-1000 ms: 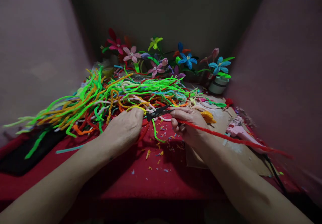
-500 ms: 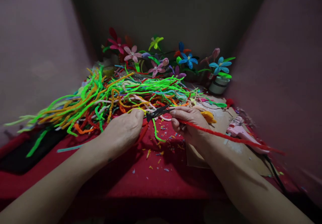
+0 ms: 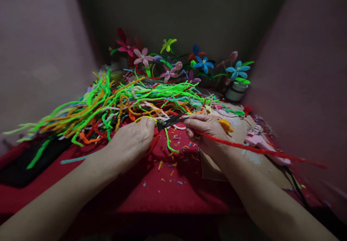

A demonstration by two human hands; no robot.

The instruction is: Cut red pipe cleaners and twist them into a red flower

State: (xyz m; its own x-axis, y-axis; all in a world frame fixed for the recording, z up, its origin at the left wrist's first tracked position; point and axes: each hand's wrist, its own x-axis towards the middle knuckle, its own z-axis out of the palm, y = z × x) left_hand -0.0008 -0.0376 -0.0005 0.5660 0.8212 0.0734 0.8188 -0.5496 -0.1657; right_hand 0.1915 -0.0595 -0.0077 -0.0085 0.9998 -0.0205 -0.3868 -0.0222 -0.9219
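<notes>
My left hand [image 3: 135, 136] is closed round the handles of a pair of scissors [image 3: 169, 121]. Their dark blades point right, toward the fingers of my other hand, and look slightly apart. A bit of red shows under the left hand, probably the handle. Pinched in my right hand [image 3: 204, 129] is a red pipe cleaner [image 3: 244, 146], its long free end trailing right over the forearm and past the glue gun. The blade tips reach the right fingertips; whether they touch the pipe cleaner is hidden there.
A heap of coloured pipe cleaners [image 3: 151, 96] spreads behind my hands. Pipe-cleaner flowers [image 3: 204, 64] stand along the back, near a small jar [image 3: 236, 91]. A pink glue gun [image 3: 260, 141] lies on cardboard [image 3: 214, 168] at right. Fuzz scraps litter the red cloth [image 3: 168, 197].
The red pipe cleaner's free end reaches farther right and slightly lower. Both hands and the scissors stay nearly in place.
</notes>
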